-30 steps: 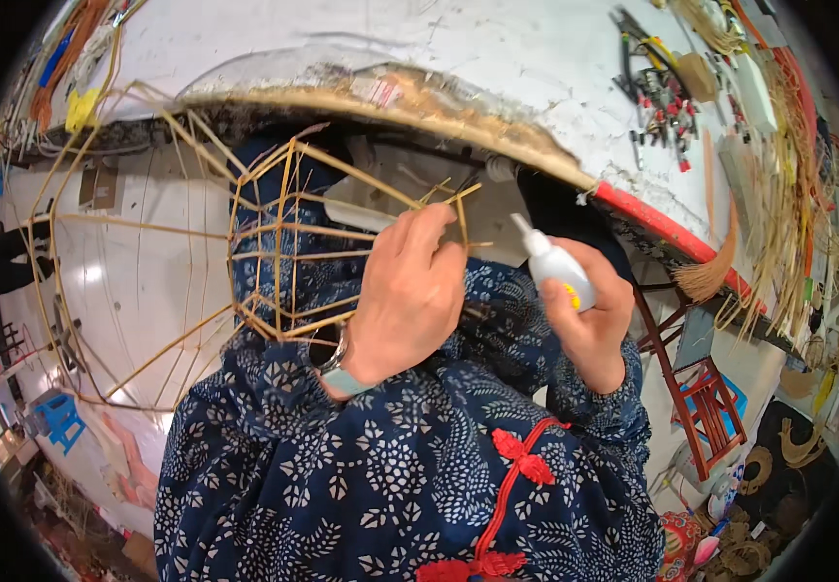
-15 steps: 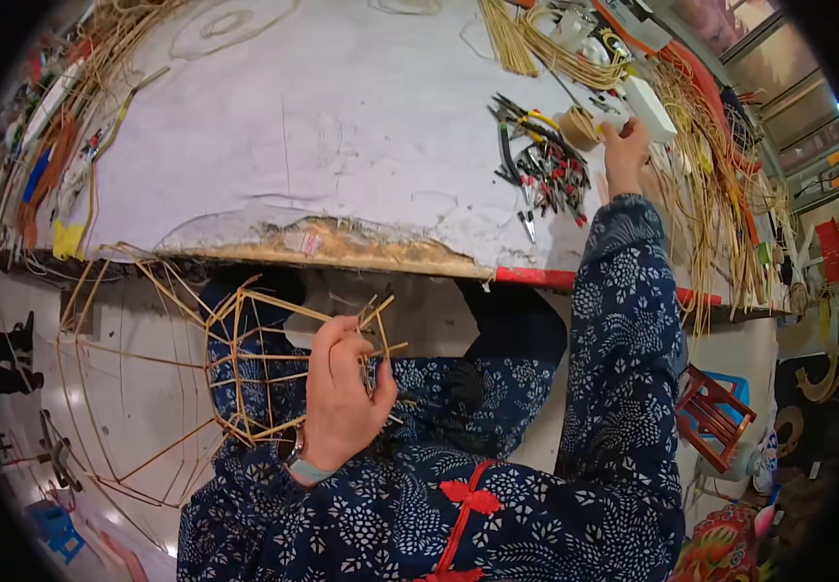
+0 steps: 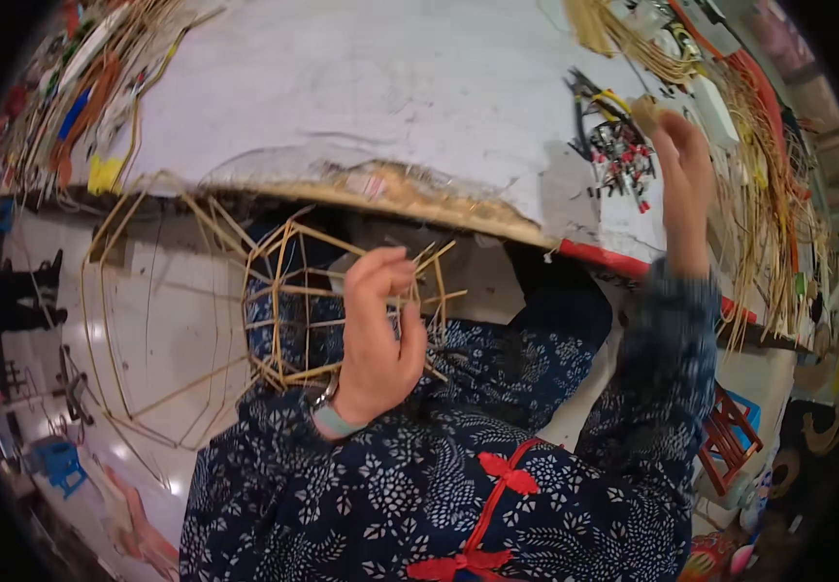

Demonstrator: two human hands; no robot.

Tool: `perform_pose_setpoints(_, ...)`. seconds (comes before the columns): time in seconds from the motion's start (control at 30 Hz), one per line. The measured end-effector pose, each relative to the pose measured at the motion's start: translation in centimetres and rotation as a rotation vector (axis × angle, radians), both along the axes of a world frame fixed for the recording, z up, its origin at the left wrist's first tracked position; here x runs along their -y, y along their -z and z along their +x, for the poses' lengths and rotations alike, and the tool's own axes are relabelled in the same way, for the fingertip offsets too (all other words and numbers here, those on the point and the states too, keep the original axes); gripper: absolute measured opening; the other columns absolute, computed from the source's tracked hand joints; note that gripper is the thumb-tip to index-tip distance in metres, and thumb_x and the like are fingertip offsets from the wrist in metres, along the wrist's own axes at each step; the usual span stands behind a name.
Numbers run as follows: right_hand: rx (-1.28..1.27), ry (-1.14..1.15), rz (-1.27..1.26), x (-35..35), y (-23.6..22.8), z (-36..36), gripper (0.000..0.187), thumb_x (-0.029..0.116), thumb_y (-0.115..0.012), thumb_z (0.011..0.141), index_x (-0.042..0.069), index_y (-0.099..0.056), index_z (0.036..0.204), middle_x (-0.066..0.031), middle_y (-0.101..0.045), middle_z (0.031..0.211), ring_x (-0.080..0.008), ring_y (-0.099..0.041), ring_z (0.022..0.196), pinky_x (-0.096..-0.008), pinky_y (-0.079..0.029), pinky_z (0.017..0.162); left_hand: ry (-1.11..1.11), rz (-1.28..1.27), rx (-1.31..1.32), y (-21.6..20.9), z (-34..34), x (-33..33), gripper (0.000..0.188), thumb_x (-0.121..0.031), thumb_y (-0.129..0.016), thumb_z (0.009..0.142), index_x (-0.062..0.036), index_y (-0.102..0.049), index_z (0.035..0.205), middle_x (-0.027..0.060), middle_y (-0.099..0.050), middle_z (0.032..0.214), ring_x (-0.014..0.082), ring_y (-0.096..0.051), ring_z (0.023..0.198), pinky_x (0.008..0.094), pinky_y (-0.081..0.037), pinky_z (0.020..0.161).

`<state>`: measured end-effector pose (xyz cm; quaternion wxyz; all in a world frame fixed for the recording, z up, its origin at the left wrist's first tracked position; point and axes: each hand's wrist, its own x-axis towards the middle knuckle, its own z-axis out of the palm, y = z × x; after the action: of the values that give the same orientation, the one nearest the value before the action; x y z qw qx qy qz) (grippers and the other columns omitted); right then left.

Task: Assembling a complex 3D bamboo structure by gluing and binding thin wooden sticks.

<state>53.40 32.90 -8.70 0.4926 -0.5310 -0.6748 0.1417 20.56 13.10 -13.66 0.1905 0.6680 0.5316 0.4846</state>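
My left hand (image 3: 380, 335) is closed on the narrow end of a frame of thin bamboo strips (image 3: 279, 291), thumb and fingers pinched around crossing strips. The frame's wide, open rings spread left over my lap and the floor, and its far side reaches the table edge. My right hand (image 3: 686, 160), somewhat blurred, is stretched over the table at the right. Its fingers close on a tan roll of tape (image 3: 644, 113), covering part of it. Just left of that hand lie pliers with yellow and dark handles (image 3: 599, 102) and a heap of small red-and-black clips (image 3: 623, 160).
The white tabletop (image 3: 371, 87) has a worn front edge (image 3: 410, 194) and a red strip (image 3: 604, 257). Bamboo strips (image 3: 769, 184) and a white box (image 3: 715, 112) lie at the right. More strips and tools (image 3: 94, 107) line the left. A wooden stool (image 3: 725, 441) stands lower right.
The view has shifted, so the table things appear farther right and higher. My right hand has moved left and onto the tape roll. My left hand keeps its hold on the bamboo frame.
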Motion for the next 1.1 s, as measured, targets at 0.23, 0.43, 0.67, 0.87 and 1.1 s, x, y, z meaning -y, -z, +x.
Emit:
perform_pose_setpoints(0.23,-0.761,-0.905,0.183,22.6,-2.6,-14.2,0.04,0.042,-0.064,0.094,0.003,-0.065,0.104,-0.017,-0.062,0.099,-0.0348,-0.061,0.09,-0.0476,-0.053,0.076,0.136,-0.082,0.326,0.2,-0.6,-0.6,0.038,0.012,-0.042,0.09,0.0009,-0.039,0.126,0.0171,-0.039,0.137,0.0248,-0.053,0.115,0.0337,-0.045,0.096)
perform_pose_setpoints(0.43,-1.369,-0.836,-0.13,29.3,-8.7,-21.3,0.035,0.032,-0.056,0.1,0.012,-0.062,0.129,-0.0241,-0.06,0.124,-0.038,-0.063,0.106,-0.0515,-0.05,0.098,0.099,0.007,0.031,-2.9,-2.3,0.2,0.037,0.013,-0.051,0.079,0.0016,-0.051,0.115,0.019,-0.052,0.121,0.0305,-0.057,0.104,0.0382,-0.047,0.092)
perform_pose_setpoints(0.67,-1.295,-1.451,0.031,26.6,-6.2,-21.7,0.033,0.03,-0.057,0.1,0.013,-0.065,0.127,-0.0046,-0.062,0.13,-0.0379,-0.054,0.124,-0.0539,-0.045,0.103,0.135,0.059,-0.493,-3.9,-4.3,3.1,0.028,0.002,-0.062,0.074,-0.0011,-0.06,0.101,0.0176,-0.058,0.109,0.0333,-0.057,0.102,0.0405,-0.045,0.095)
perform_pose_setpoints(0.87,-1.254,-1.643,-0.022,26.7,-4.8,-21.3,0.03,0.027,-0.06,0.099,0.013,-0.066,0.125,-0.0083,-0.057,0.138,-0.0404,-0.051,0.126,-0.0529,-0.046,0.1,0.181,-0.097,-0.634,-3.0,-5.3,4.1,0.017,-0.005,-0.067,0.075,-0.006,-0.064,0.091,0.0073,-0.06,0.091,0.0261,-0.06,0.086,0.0384,-0.048,0.079)
perform_pose_setpoints(1.1,-1.412,-1.767,-0.209,27.3,-6.4,-22.3,0.03,0.025,-0.061,0.098,0.013,-0.065,0.126,-0.0288,-0.05,0.136,-0.0447,-0.053,0.122,-0.0514,-0.05,0.095,0.111,-0.015,-0.6,-3.3,-4.8,4.6,0.01,-0.005,-0.063,0.074,-0.0071,-0.063,0.085,0.0057,-0.057,0.077,0.0242,-0.06,0.074,0.0358,-0.047,0.064)
